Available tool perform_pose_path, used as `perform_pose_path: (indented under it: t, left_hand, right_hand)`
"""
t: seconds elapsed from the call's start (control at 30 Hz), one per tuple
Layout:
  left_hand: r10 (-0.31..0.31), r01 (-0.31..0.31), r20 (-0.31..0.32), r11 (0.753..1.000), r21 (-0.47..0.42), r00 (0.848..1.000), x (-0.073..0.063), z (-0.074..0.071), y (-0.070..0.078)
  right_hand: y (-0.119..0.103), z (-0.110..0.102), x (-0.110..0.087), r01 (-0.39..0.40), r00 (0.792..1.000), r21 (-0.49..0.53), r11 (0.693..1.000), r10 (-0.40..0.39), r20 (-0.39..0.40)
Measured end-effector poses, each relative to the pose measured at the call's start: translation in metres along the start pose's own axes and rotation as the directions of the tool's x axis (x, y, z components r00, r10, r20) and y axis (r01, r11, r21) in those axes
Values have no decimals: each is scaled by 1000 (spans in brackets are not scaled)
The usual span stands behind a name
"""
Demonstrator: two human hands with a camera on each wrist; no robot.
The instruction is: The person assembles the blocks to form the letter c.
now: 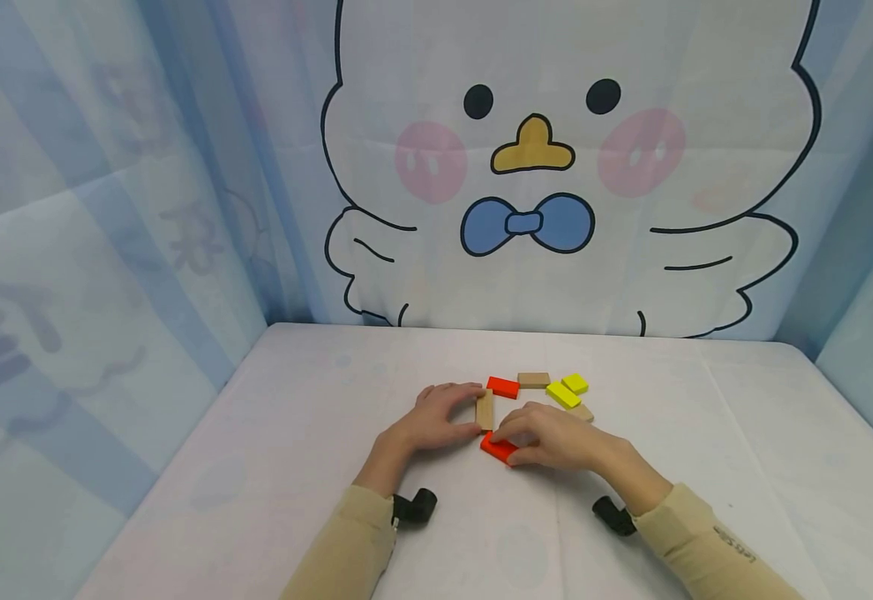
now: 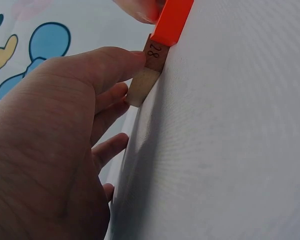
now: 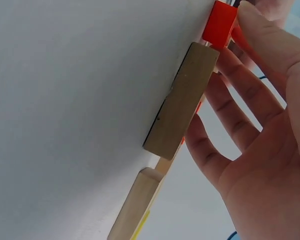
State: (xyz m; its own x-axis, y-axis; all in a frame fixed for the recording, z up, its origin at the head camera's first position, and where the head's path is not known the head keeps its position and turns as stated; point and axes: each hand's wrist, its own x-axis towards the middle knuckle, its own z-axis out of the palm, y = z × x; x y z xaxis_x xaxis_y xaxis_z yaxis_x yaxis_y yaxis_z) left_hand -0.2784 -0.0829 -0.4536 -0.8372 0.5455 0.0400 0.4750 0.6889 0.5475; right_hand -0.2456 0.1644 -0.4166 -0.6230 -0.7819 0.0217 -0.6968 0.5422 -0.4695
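Observation:
My left hand (image 1: 436, 417) holds a plain wooden block (image 1: 485, 410) by its two ends, thumb at the near end and index finger at the far one. In the left wrist view this wooden block (image 2: 155, 54) bears the number 28 on a side. My right hand (image 1: 552, 437) pinches a red block (image 1: 498, 448) between thumb and fingers, right at the near end of that wooden block. The right wrist view shows the red block (image 3: 221, 23) at the thumb tip. Another wooden block (image 3: 182, 102) lies below the right fingers, hidden by that hand in the head view.
Behind the hands lie a second red block (image 1: 503, 387), a wooden block (image 1: 533, 380) and two yellow blocks (image 1: 563, 394), forming a curved row. Beside the right hand, one more wooden block (image 1: 582, 412) is partly covered. A white cloth (image 1: 271, 500) covers the table.

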Motion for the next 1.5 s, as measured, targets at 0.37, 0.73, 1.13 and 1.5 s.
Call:
perform_pose_path:
  t: [0.37,0.73,1.13,1.5]
  left_hand:
    - [5,-5,4,1000,2,1000,-1,-2,2]
    - [15,-15,0,1000,4,1000,0,-2,0]
    - [18,-18,-3,1000,-8,1000,-2,-1,0]
    - [18,-18,-2,1000,-7,1000,-2,-1,1]
  right_hand:
    - [4,-1,-1,11,1000,62,998,-11,-6]
    - [5,-1,0,1,1000,81,997,0,-8]
    - [5,1,0,1,1000,59,998,0,-14]
    - [8,0,-2,-7,1000,92,996,10,-25]
